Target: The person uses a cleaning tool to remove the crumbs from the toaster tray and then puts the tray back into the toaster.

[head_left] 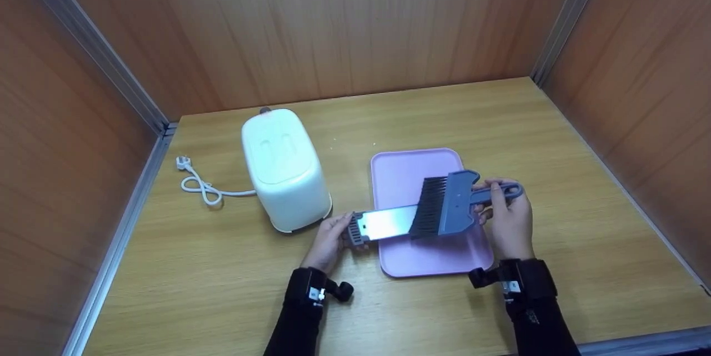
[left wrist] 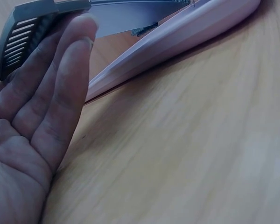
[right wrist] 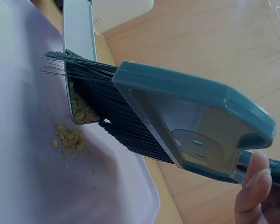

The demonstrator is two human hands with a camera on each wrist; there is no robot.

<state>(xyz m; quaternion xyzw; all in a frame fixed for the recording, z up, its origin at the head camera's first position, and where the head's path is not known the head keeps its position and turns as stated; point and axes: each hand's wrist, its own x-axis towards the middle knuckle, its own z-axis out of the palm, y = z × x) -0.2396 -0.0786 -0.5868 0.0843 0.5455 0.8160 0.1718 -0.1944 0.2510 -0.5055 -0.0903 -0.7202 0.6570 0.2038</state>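
Observation:
My left hand (head_left: 325,242) grips the grey slotted end of a metal crumb tray (head_left: 389,224), thumb on top and fingers underneath. The tray's far end reaches over a pink-purple plastic tray (head_left: 402,170). With my right hand (head_left: 512,228) I hold the handle of a blue-grey hand brush (head_left: 458,203). Its dark bristles (right wrist: 107,107) lie on the crumb tray near its far end. Yellowish crumbs (right wrist: 81,108) sit at that end, beside the bristles. Below, a small pile of crumbs (right wrist: 69,138) lies on the plastic tray.
A white toaster (head_left: 286,161) stands left of the plastic tray. Its white cord and plug (head_left: 203,185) lie farther left on the wooden table (head_left: 211,278). Wood-grain panels (head_left: 355,23) enclose the back and both sides.

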